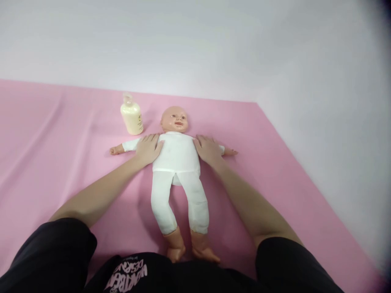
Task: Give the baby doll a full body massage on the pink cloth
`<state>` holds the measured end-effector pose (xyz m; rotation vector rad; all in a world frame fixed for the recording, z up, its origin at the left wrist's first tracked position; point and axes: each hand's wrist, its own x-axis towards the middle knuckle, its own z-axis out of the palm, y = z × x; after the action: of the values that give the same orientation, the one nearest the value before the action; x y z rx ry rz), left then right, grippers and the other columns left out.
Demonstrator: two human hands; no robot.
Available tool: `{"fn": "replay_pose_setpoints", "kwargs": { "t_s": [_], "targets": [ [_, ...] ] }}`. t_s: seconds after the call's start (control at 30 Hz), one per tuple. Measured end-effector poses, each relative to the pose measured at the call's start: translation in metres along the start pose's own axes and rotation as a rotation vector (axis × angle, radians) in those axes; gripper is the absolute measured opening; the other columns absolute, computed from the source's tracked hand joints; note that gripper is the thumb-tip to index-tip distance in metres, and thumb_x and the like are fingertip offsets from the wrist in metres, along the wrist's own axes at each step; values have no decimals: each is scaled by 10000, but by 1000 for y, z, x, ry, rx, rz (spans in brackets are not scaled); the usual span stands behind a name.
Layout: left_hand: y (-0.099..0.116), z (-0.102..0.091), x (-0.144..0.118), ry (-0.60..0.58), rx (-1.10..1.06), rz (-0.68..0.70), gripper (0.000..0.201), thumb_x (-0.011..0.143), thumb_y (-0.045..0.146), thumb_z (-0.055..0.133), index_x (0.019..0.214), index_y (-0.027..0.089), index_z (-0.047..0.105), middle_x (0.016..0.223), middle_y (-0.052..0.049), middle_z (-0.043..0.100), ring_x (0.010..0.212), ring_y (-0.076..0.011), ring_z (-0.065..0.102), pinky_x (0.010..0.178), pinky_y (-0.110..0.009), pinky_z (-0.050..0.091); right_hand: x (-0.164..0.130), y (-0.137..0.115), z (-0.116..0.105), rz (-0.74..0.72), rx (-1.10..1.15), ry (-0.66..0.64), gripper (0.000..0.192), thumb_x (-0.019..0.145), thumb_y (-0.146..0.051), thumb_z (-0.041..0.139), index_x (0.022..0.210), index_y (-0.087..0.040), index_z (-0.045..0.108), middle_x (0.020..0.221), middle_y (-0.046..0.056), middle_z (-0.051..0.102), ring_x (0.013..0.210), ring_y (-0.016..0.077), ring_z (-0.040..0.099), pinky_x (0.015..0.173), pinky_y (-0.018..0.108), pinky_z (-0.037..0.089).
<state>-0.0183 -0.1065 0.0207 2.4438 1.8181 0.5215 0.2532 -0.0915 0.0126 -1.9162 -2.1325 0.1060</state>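
My left hand (148,148) and right hand (207,148) spread flat on doll's (178,162) shoulders; doll supine on pink sheet (275,183). Risk: left elbow swing could topple lotion bottle (132,116) standing near doll's head.

- The left hand (148,147) is covering the doll's (177,162) shoulder; the right hand (208,148) is covering the other.
- The bottle's (132,116) label is showing too small to read.
- The pink sheet (61,134) is running off the left edge.
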Motion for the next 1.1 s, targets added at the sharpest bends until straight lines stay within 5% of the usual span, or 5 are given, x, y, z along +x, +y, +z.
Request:
{"fn": "replay_pose_setpoints", "kwargs": {
  "t_s": [0.2,0.63,0.83,1.1],
  "targets": [
    [-18,-2,3,13,128,-76,500,1052,398,308,1286,126,656,1317,-159,686,1257,-339,595,1087,-486,402,4,12,-1,99,-100,-5,525,1064,-392,303,1417,-118,578,1455,184,612,1357,341,540,1176,557,306],
    [-25,17,10,17,53,-52,493,1043,380,284,1314,138,616,1390,-194,609,1279,-385,532,1085,-538,336,11,9,24,72,-116,166,490,1030,-358,320,1307,-153,668,1257,174,693,1131,301,613,1025,460,395],
    [-26,19,13,45,-4,-105,497,1035,392,302,1293,121,629,1358,-209,620,1283,-390,526,1101,-532,306,15,9,29,70,-110,186,497,1026,-322,297,1248,-128,697,1234,168,714,1089,266,612,1058,432,334],
    [-35,15,4,114,77,-235,500,1026,337,284,1252,72,642,1291,-252,639,1275,-405,522,1119,-560,296,8,18,30,103,-170,247,525,1015,-239,265,1107,-61,750,1115,186,759,1072,276,609,1231,546,138]
  ]
}}
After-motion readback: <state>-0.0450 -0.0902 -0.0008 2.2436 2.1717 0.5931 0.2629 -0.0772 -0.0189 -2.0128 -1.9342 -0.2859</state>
